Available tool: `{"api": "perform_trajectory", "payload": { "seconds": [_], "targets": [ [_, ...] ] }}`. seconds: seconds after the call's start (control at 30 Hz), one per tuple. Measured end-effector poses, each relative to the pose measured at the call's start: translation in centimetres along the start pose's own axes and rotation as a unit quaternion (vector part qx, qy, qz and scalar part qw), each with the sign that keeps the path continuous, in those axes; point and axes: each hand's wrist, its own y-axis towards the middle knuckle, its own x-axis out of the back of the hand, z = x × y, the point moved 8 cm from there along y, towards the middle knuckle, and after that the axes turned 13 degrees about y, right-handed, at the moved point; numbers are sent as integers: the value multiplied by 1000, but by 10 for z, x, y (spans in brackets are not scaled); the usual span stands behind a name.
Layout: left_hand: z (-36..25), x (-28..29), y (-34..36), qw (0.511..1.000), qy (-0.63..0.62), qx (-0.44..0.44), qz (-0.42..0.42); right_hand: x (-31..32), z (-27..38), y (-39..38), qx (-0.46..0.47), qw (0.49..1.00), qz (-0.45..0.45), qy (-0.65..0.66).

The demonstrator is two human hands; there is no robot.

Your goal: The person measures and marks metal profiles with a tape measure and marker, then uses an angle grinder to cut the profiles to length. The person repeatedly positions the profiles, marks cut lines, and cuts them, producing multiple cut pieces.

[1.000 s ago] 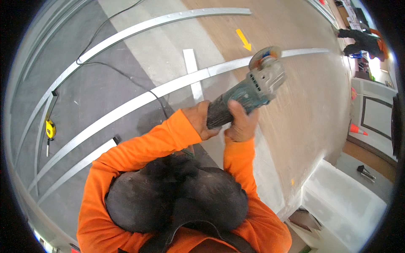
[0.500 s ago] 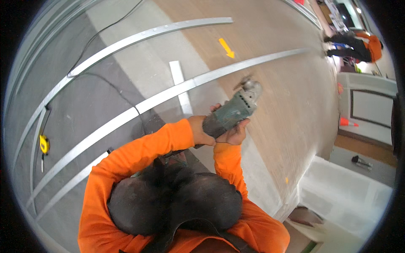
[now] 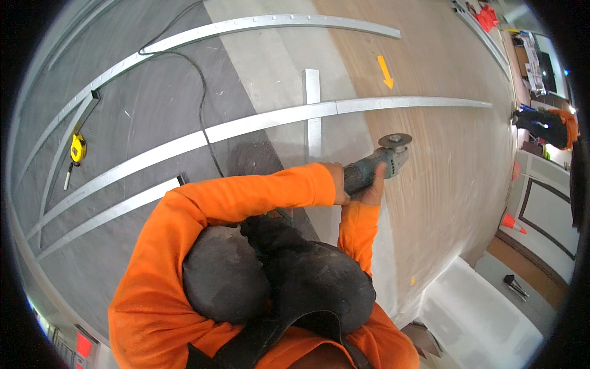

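My left hand [image 3: 337, 182] is closed round the rear of a dark green angle grinder [image 3: 361, 174]. On the other side of its body, my right hand [image 3: 374, 189] grips it with the thumb along the casing; some fingers are hidden beneath. The grinder's metal cutting disc [image 3: 395, 141] points away from me and hangs just on the near side of a long silver metal stud [image 3: 264, 125]. A short metal piece [image 3: 313, 92] lies crosswise under that stud. Both my arms wear orange sleeves.
Another long stud [image 3: 270, 22] lies farther off, with a black cable [image 3: 204, 92] across the floor. At left are a yellow tape measure [image 3: 77, 149] and a marker [image 3: 67, 177]. A person [image 3: 547, 126] bends at far right, beyond an orange cone [image 3: 512, 223].
The grinder has turned in my hands, so its disc now shows its flat face and the body tilts more sideways. The whole view has shifted, with the floor things sitting farther right.
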Motion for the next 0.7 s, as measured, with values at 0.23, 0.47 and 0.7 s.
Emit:
{"api": "perform_trajectory", "payload": {
  "seconds": [0.23,0.47,0.7],
  "targets": [
    [19,-21,4,991,65,-16,-116,20,-29,33,-9,995,-33,-97],
    [14,11,-17,980,95,-24,-174,-19,-22,26,-20,997,20,-73],
    [93,119,-4,897,192,-145,-371,-6,21,19,-41,998,17,-36]
  ]
}}
